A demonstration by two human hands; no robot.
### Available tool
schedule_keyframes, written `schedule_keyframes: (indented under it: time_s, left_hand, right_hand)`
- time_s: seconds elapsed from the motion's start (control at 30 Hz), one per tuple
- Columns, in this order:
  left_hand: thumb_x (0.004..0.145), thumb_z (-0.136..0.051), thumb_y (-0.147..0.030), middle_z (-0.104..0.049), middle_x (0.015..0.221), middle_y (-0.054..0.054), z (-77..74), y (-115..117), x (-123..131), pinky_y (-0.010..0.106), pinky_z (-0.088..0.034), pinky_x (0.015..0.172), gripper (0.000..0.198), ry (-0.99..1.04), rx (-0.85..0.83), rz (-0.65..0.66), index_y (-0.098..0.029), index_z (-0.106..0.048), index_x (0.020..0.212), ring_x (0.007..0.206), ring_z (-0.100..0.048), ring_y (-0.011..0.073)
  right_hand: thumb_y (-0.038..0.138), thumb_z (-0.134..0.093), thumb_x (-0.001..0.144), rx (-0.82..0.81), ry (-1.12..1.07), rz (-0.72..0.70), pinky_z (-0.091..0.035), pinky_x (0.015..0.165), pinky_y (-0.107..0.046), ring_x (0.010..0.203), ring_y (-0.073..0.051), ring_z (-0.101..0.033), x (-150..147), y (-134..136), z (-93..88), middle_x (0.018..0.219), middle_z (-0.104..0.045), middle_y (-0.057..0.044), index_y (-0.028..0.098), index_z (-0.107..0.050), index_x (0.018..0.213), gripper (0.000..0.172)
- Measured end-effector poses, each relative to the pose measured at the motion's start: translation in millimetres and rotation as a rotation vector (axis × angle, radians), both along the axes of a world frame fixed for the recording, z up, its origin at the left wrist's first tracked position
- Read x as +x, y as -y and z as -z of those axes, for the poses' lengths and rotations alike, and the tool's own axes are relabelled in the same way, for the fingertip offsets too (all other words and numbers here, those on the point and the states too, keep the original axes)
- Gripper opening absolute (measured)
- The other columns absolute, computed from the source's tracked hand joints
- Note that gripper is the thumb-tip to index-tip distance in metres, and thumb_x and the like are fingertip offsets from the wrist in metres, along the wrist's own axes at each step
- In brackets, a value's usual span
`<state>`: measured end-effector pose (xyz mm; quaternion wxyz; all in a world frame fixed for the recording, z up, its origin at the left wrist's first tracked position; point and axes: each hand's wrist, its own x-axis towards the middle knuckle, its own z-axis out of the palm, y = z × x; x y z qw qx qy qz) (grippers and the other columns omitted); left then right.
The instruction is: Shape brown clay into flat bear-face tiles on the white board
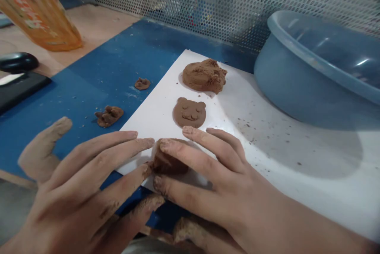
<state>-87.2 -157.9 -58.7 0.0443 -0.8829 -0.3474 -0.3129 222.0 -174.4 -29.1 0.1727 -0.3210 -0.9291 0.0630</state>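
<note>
A dark brown lump of clay point(170, 162) lies low on the white sheet, between my two hands and partly covered by fingers. My right hand point(225, 178) curves over it from the right, one fingertip on its upper left and another at its lower edge. From the left comes my left hand point(86, 182), its fingers stretched and spread, with fingertips at the lump's left side. Dried clay coats the fingers of both hands. Just beyond is a flat clay bear face point(189, 113) with round ears and raised features. Farther back sits a bigger rough clay lump point(204, 75).
Two small clay pieces, one nearer point(109, 116) and one farther point(142, 83), rest on the blue mat point(103, 63). A blue basin point(303, 83) stands at right on the crumb-strewn white sheet point(285, 147). Perforated metal point(184, 4) bounds the back. An orange bottle point(44, 16) stands far left.
</note>
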Motion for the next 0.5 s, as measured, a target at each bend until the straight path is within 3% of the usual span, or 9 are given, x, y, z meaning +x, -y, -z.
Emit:
schedule_keyframes:
  time_s: [0.13, 0.27, 0.4, 0.5]
  left_hand:
    - [0.098, -0.086, -0.037, -0.073, 0.167, 0.001, 2.6, 0.9, -4.9, 0.046, -0.063, 0.139, 0.031, 0.027, -0.026, 0.068, -0.024, -0.082, 0.126, 0.166, -0.062, 0.0251]
    - [0.1, -0.078, -0.038, -0.074, 0.167, -0.003, 4.5, 1.8, -7.7, 0.048, -0.067, 0.136, 0.027, 0.031, -0.03, 0.037, -0.027, -0.082, 0.125, 0.165, -0.064, 0.0254]
    - [0.099, -0.077, -0.034, -0.073, 0.167, -0.008, 2.3, 1.4, -5.7, 0.047, -0.068, 0.137, 0.025, 0.036, -0.043, 0.005, -0.029, -0.081, 0.123, 0.161, -0.067, 0.0224]
    - [0.103, -0.073, -0.028, -0.074, 0.164, -0.007, 0.0, 1.4, -4.0, 0.042, -0.068, 0.136, 0.019, 0.065, -0.047, 0.012, -0.029, -0.08, 0.121, 0.162, -0.065, 0.0193]
  right_hand:
    - [0.047, -0.052, 0.128, 0.039, -0.016, -0.001, -0.016, 0.149, -0.048, 0.185, -0.025, -0.027, -2.7, 0.3, 0.2, 0.192, -0.054, -0.001, 0.032, -0.069, 0.171, 0.048]
    - [0.053, -0.059, 0.126, 0.023, -0.012, 0.012, -0.021, 0.148, -0.049, 0.181, -0.028, -0.037, -4.7, -0.1, 1.3, 0.192, -0.055, -0.002, 0.033, -0.068, 0.173, 0.052]
    - [0.048, -0.051, 0.129, 0.039, -0.029, -0.007, -0.015, 0.15, -0.045, 0.184, -0.021, -0.03, -3.6, 0.1, -1.1, 0.189, -0.058, 0.001, 0.032, -0.072, 0.166, 0.046]
    - [0.053, -0.056, 0.126, 0.024, -0.028, 0.01, -0.014, 0.15, -0.045, 0.183, -0.024, -0.032, -2.5, 0.4, -0.7, 0.191, -0.056, 0.0, 0.031, -0.07, 0.169, 0.05]
